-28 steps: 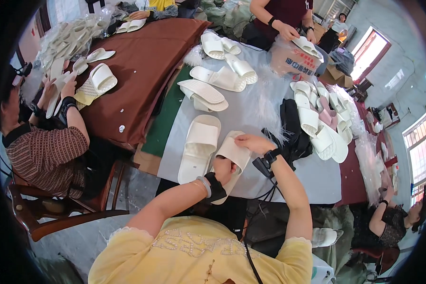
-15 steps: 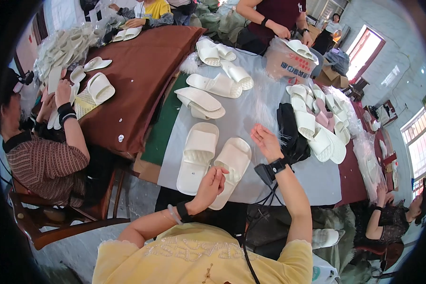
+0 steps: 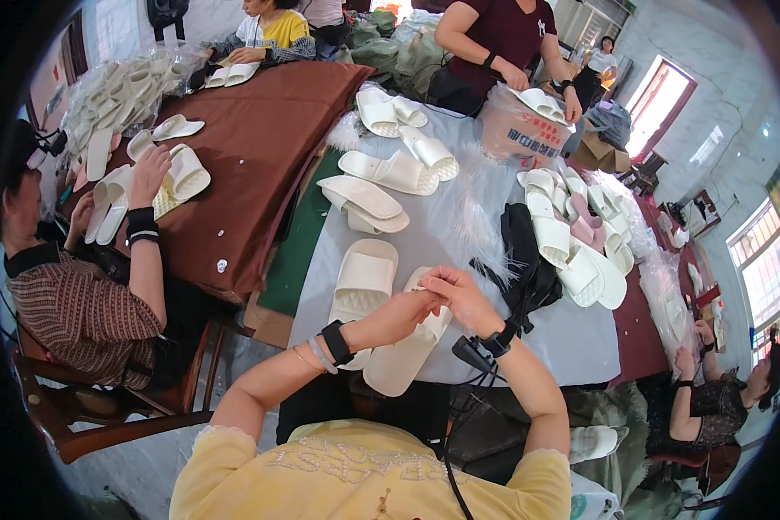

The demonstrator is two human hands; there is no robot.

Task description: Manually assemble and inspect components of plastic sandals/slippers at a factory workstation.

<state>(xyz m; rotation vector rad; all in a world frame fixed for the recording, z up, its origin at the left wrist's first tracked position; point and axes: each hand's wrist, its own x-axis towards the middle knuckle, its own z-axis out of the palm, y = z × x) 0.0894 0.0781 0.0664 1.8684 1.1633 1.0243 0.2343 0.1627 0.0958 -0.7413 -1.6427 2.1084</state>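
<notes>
My left hand (image 3: 403, 319) and right hand (image 3: 461, 299) meet, fingertips drawn narrow; whether this grip holds anything small, I cannot tell. The slipper (image 3: 399, 368) looks plain cream, with a smooth sole and broad band (partly hidden by my hands). It sits beneath my grip, toe away from me, long axis slanting rightward. Left of it lies a matching slipper (image 3: 366, 276).

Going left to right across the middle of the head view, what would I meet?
Seated co-worker, green cloth, left slipper of the nearest pair, wearer's left hand, right hand, black bag, slipper pile, window.
</notes>
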